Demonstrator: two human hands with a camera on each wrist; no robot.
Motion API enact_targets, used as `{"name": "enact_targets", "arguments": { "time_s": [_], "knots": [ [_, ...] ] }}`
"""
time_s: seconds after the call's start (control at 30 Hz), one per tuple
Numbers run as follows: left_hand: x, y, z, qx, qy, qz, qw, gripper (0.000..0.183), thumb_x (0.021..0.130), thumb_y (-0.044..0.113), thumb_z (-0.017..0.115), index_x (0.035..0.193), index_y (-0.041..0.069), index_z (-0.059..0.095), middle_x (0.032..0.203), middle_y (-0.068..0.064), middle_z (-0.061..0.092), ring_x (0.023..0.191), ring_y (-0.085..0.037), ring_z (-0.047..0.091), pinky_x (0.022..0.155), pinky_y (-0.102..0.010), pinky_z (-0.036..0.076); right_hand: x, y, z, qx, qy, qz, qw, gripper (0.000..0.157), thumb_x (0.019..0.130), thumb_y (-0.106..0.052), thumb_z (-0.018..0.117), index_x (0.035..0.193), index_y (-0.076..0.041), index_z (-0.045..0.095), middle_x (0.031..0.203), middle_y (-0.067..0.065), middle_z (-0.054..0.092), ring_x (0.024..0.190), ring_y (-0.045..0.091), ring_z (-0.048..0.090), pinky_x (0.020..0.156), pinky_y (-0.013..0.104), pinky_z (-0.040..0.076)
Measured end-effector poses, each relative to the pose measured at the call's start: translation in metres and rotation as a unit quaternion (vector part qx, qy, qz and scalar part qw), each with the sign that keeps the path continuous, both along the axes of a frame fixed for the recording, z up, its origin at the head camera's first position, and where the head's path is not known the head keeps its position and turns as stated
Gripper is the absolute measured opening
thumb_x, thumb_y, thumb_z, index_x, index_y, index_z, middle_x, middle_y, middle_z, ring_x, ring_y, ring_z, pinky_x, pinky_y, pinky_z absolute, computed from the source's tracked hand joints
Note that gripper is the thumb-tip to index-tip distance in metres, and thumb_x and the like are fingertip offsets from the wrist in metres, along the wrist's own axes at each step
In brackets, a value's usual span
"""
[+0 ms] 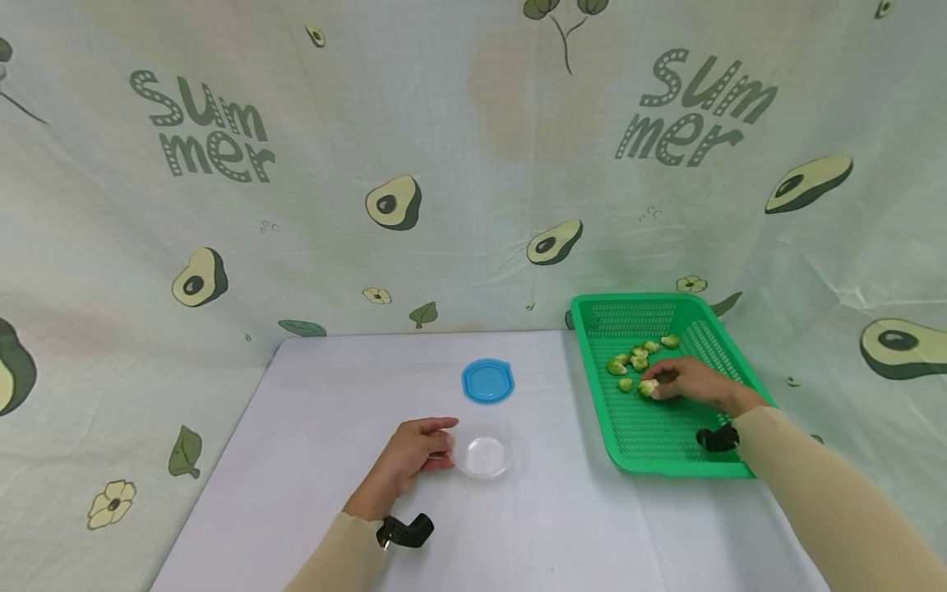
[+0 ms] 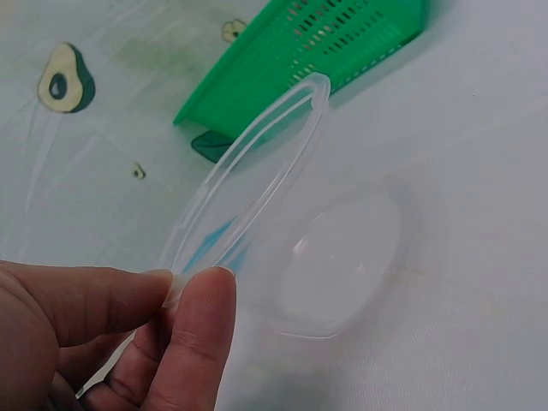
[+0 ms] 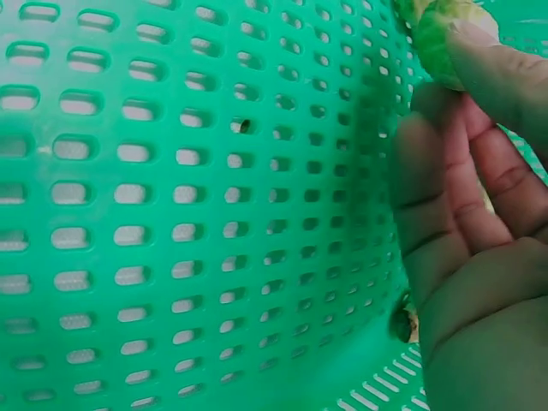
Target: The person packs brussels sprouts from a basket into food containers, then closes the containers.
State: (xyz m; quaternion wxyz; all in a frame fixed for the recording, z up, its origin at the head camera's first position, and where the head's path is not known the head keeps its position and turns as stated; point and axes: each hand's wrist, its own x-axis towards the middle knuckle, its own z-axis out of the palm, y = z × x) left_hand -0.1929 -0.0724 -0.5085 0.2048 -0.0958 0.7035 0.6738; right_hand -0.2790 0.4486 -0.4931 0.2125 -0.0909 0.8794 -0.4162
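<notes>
In the head view my left hand (image 1: 416, 450) pinches the rim of a clear plastic bowl (image 1: 485, 457) standing on the white table. The left wrist view shows thumb and finger on that thin rim, and no contents show inside the bowl. My right hand (image 1: 694, 383) reaches into a green basket (image 1: 617, 448) and pinches a Brussels sprout (image 1: 648, 388) between thumb and fingers. The right wrist view has the same sprout (image 3: 441, 51) at the fingertips, partly cut off by the frame's top. Several other Brussels sprouts (image 1: 639, 362) lie beyond it in the basket.
A blue lid (image 1: 488, 381) lies flat on the table (image 1: 355, 395) just behind the bowl. The basket's raised walls surround my right hand. Behind the table hangs a cloth (image 1: 473, 164) printed with avocados.
</notes>
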Motion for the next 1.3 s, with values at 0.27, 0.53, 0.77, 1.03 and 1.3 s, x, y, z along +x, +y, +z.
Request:
{"name": "enact_targets", "arguments": {
  "time_s": [0.27, 0.53, 0.77, 1.03, 1.3],
  "knots": [
    [-0.001, 0.001, -0.003, -0.005, 0.0, -0.004, 1.0, 0.043, 0.096, -0.001, 0.07, 0.14, -0.001, 0.066, 0.096, -0.009, 0.062, 0.069, -0.017, 0.068, 0.073, -0.03, 0.067, 0.004, -0.004, 0.009, -0.021, 0.041, -0.031, 0.998, 0.048, 0.102, -0.014, 0.069, 0.141, 0.011, 0.055, 0.143, 0.035, 0.055, 0.119, 0.035, 0.064, 0.096, 0.05, 0.06],
    [0.001, 0.002, -0.001, -0.001, 0.006, 0.001, 1.0, 0.042, 0.096, -0.001, 0.071, 0.138, -0.002, 0.067, 0.095, -0.009, 0.062, 0.068, -0.016, 0.068, 0.071, -0.03, 0.066, 0.007, -0.008, 0.02, -0.008, 0.081, -0.05, 0.995, 0.049, 0.103, -0.021, 0.07, 0.142, 0.007, 0.058, 0.149, 0.036, 0.051, 0.127, 0.047, 0.061, 0.101, 0.059, 0.057],
    [0.003, 0.002, -0.002, 0.0, 0.005, 0.007, 1.0, 0.043, 0.095, -0.001, 0.072, 0.138, -0.002, 0.067, 0.096, -0.009, 0.062, 0.069, -0.016, 0.067, 0.071, -0.03, 0.066, 0.009, -0.015, 0.029, 0.004, 0.108, -0.053, 0.993, 0.054, 0.104, -0.028, 0.07, 0.144, 0.005, 0.057, 0.148, 0.033, 0.055, 0.127, 0.045, 0.062, 0.102, 0.059, 0.056],
    [0.002, 0.0, -0.003, 0.004, 0.011, 0.004, 0.9999, 0.043, 0.096, -0.001, 0.072, 0.138, -0.003, 0.066, 0.096, -0.009, 0.062, 0.069, -0.016, 0.067, 0.071, -0.03, 0.067, 0.012, -0.026, 0.04, -0.039, 0.116, -0.072, 0.99, 0.052, 0.103, -0.025, 0.071, 0.144, 0.004, 0.056, 0.137, 0.027, 0.066, 0.101, 0.002, 0.07, 0.097, 0.044, 0.06],
    [0.002, 0.001, -0.001, 0.001, 0.011, -0.002, 0.9999, 0.043, 0.096, 0.0, 0.072, 0.138, -0.002, 0.067, 0.098, -0.01, 0.063, 0.071, -0.017, 0.067, 0.073, -0.031, 0.067, 0.021, -0.035, 0.052, -0.08, 0.118, -0.058, 0.988, 0.057, 0.107, -0.018, 0.064, 0.158, 0.0, 0.045, 0.157, 0.031, 0.046, 0.107, 0.012, 0.075, 0.097, 0.031, 0.061]
  ]
}}
